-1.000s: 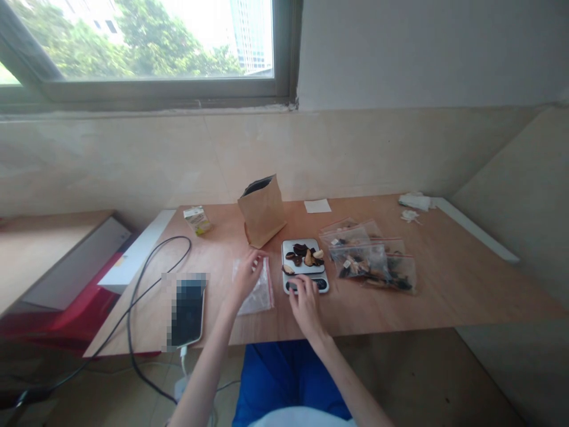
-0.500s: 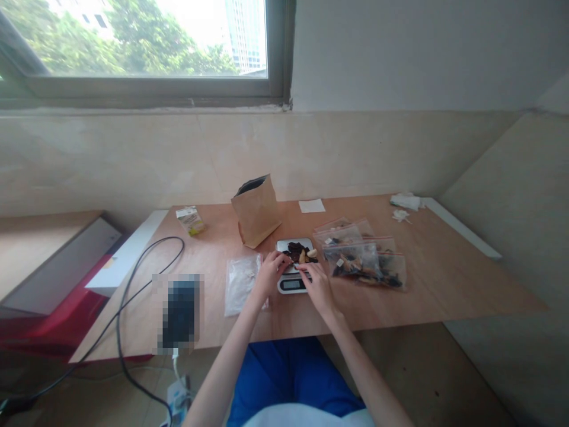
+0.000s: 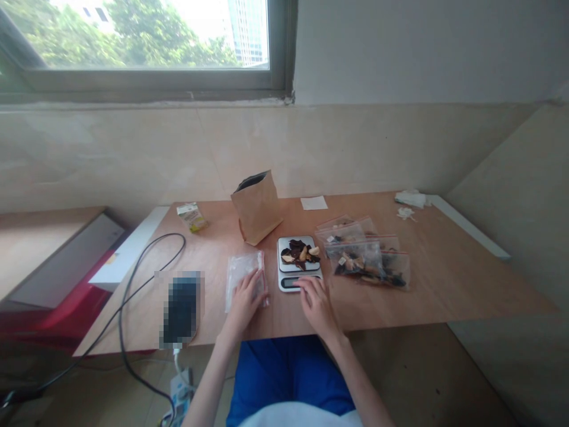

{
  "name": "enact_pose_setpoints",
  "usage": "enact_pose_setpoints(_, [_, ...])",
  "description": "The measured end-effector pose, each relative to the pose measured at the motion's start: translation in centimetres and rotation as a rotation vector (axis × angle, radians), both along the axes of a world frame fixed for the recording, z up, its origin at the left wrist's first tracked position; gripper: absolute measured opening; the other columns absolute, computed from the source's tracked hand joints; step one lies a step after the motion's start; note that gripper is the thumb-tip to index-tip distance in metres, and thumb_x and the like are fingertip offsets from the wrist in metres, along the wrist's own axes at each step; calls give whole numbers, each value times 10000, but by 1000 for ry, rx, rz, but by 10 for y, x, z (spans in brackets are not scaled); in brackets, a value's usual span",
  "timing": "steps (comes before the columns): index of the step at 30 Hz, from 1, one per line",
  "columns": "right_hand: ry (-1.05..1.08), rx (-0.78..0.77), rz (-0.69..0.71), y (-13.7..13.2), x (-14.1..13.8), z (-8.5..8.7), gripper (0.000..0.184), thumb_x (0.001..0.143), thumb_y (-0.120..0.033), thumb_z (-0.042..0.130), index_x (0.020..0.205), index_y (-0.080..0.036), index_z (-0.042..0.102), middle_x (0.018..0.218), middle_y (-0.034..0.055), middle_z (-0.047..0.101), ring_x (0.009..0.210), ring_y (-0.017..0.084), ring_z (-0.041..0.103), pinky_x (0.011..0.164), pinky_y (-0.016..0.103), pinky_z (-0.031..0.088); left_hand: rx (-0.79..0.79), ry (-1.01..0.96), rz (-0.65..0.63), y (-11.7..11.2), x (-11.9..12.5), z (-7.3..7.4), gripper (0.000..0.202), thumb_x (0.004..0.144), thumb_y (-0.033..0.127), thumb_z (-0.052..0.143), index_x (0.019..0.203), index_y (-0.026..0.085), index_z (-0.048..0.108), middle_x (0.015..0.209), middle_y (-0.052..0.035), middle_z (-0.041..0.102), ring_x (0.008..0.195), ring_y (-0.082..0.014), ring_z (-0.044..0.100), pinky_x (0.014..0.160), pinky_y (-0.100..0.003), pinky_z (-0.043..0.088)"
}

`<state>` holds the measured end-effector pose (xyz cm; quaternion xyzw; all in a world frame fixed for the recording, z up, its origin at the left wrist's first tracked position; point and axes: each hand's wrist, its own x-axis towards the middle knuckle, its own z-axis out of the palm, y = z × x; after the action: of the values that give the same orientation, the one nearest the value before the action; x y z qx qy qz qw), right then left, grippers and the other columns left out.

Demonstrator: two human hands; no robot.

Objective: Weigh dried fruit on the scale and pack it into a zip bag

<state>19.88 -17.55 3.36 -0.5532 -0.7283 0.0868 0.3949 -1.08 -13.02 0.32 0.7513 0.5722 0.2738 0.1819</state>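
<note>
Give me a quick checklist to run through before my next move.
1. Dried pieces on the weighing plate: ok, none visibly off it.
2. Right hand off the plate: ok; it is at the display.
3. Display fully uncovered: not ok; fingers overlap its right end.
4. Clear zip bag open: cannot tell; left hand rests on it.
5. Brown paper bag upright: ok; mouth open.
6. Filled zip bags apart from the digital scale: cannot tell; edges lie close.
</note>
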Motion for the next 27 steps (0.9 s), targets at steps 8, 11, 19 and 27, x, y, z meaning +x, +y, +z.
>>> enact_pose_setpoints(8, [103, -275, 258, -31, -44, -8, 294, 794, -12, 427, 888, -216, 616, 978, 47, 558, 945, 188, 520, 857, 345, 459, -13, 36, 81, 7, 8, 2, 167, 796, 274, 551, 925, 232, 649, 936, -63, 659, 907, -250, 568, 792, -384, 441])
enact_pose_setpoints(11, [169, -261, 214, -17, -53, -11, 257, 825, -46, 420, 888, -211, 608, 947, 50, 544, 941, 191, 513, 871, 360, 451, -42, -37, 114, 11, 12, 2, 99, 775, 233, 548, 786, 201, 641, 831, -68, 648, 828, -234, 578, 746, -366, 451])
enact_pose_setpoints(19, [441, -190, 36, 11, -67, -16, 177, 857, -171, 415, 1007, -190, 508, 972, 80, 547, 854, 182, 535, 769, 344, 482, -112, -505, 208, -4, 22, 21, 271, 787, 297, 527, 1006, 162, 611, 733, -25, 628, 683, -164, 594, 691, -311, 471])
enact_pose_setpoints(27, [813, -183, -41, 53, -74, 9, 311, 736, -245, 583, 960, -221, 369, 958, 22, 478, 634, 92, 505, 596, 244, 479, -21, -790, 198, -27, 27, 62, 407, 794, 387, 569, 1150, 191, 600, 882, -40, 628, 799, -143, 582, 745, -262, 459])
